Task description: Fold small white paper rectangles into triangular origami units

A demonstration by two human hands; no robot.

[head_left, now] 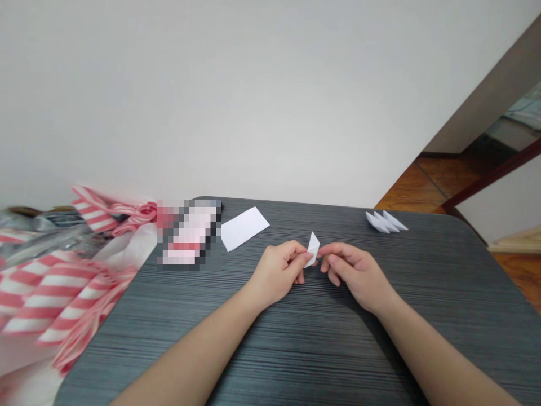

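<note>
My left hand point(281, 270) and my right hand point(353, 270) meet over the middle of a dark grey striped table point(296, 349). Both pinch a small folded white paper piece point(313, 248) that stands up between their fingertips. The left thumb and fingers press its lower left edge; the right fingertips touch its right side. Both wrists rest on the table.
A flat white paper rectangle point(244, 228) lies behind my left hand. Several folded white paper pieces point(385, 221) sit in a row at the far right. Red-and-white striped plastic bags point(63, 282) crowd the table's left edge. A white wall stands behind; orange floor point(422, 186) shows at right.
</note>
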